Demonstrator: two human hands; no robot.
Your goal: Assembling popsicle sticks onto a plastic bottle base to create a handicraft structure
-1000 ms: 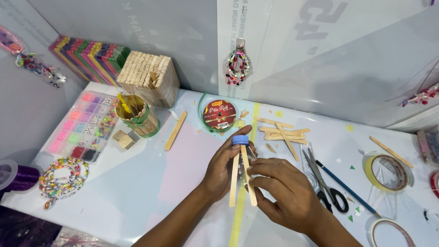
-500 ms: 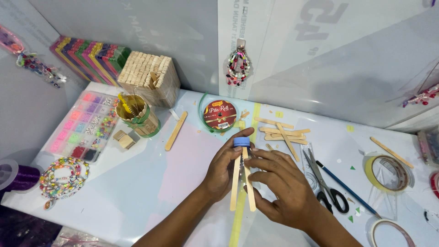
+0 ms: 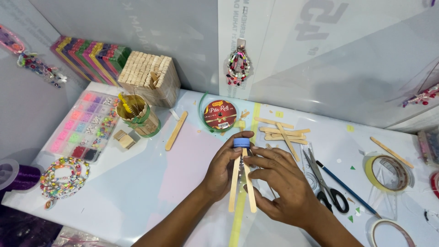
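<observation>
Bead tray (image 3: pixel 82 128): far left on the table.
Left hand (image 3: pixel 224 169): fingers curled around a blue-capped tube (image 3: pixel 241 142), mid-table.
Craft sticks (image 3: pixel 242 185): two, against the tube.
Right hand (image 3: pixel 279 180): fingertips pinching the sticks.
Scissors (image 3: pixel 327 190): just right.

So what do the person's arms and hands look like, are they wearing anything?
Both are bare. The left hand and the right hand have no gloves, rings or watch that I can see. The forearms show no sleeves as far as the picture's bottom edge. Fingers are uncovered, with short nails.
</observation>
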